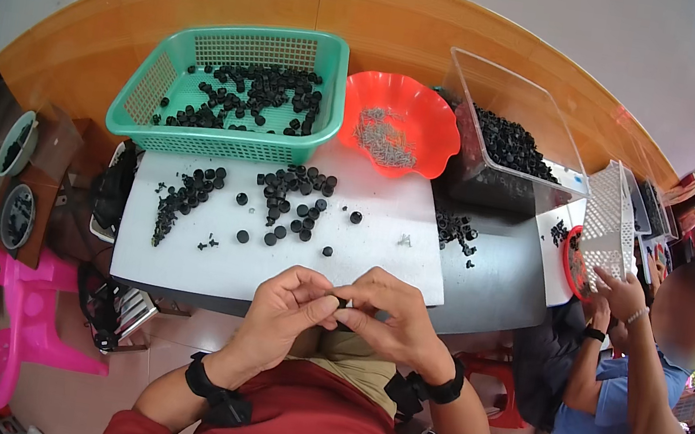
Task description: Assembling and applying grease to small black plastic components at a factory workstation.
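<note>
In front of my body, just off the table's near edge, my left hand point(287, 311) and my right hand point(389, 315) meet fingertip to fingertip. Both are closed on one small black plastic part point(342, 302), mostly hidden by the fingers. Beyond them, loose black round caps point(270, 240) are scattered on the white tabletop point(359, 259). A pile of smaller black pieces point(179, 203) lies to their left. Several thin metal pins point(404, 241) rest on the right part of the white surface.
At the back stand a green basket point(223, 145) of black caps, a red scalloped bowl point(433, 126) of metal pins and a clear bin point(533, 177) full of black pieces. Another person point(628, 385) works at the right, one hand on a perforated white tray point(608, 216). A pink stool point(16, 329) stands left.
</note>
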Tool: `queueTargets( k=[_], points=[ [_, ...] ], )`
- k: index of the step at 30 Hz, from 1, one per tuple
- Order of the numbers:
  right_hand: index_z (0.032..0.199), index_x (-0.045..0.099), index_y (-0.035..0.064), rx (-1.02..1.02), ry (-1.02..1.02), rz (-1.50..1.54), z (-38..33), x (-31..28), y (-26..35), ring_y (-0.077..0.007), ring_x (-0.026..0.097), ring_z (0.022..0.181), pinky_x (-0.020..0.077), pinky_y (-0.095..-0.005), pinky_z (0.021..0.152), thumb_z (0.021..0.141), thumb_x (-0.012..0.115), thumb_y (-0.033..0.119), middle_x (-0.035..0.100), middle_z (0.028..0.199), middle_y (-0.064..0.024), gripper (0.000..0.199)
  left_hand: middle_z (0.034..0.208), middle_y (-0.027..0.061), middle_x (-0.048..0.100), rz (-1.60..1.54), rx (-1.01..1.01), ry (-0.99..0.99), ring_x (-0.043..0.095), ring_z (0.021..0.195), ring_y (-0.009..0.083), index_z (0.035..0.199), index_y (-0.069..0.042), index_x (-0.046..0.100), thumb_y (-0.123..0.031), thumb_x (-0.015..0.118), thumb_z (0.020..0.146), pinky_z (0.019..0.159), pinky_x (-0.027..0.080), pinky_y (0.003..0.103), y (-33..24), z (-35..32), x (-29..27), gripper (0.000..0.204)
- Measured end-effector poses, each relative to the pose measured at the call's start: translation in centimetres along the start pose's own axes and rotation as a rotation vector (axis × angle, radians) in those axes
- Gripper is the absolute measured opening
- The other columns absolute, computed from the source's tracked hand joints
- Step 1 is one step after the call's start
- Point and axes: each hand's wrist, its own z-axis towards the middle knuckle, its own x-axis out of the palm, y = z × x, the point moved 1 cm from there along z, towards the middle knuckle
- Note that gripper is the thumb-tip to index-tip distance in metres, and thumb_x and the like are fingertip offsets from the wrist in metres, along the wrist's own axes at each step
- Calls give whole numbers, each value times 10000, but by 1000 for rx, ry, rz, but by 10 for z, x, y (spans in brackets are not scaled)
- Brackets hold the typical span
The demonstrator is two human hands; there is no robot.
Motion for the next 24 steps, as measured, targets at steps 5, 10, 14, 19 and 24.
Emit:
queueTargets(
  k=[5,10,14,19,24],
  points=[
    [1162,742,44,34,20,32,-1,-8,6,-144,602,745,505,-280,655,851,804,14,641,887,-58,319,1031,97,710,-9,-15,20,693,885,131,1117,-18,618,-45,709,975,791,598,271,0,2,1,170],
    [1070,755,58,196,-145,-340,5,-48,-21,-174,648,712,520,-305,613,828,816,63,679,935,-82,250,1021,108,721,1,-31,-22,732,861,157,1078,-46,601,-8,694,970,769,639,295,4,4,-3,148],
    [1068,758,59,315,-143,-659,12,-73,-50,-290,693,795,543,-394,703,858,766,158,699,1015,-86,233,1014,112,715,22,-17,-36,738,877,173,1061,-36,603,2,692,967,783,646,318,4,6,0,134],
    [1080,762,43,319,-90,-775,15,-78,-62,-285,682,792,538,-376,720,866,753,160,692,988,-99,245,1022,123,712,28,4,-24,736,886,179,1055,-24,606,10,697,961,791,643,318,7,8,0,135],
    [1054,761,49,262,-70,-810,16,-78,-66,-327,688,814,545,-402,726,901,712,156,693,979,-105,193,1019,130,709,27,8,-22,733,880,179,1057,-16,608,14,709,951,790,641,315,7,8,-1,149]
  ],
)
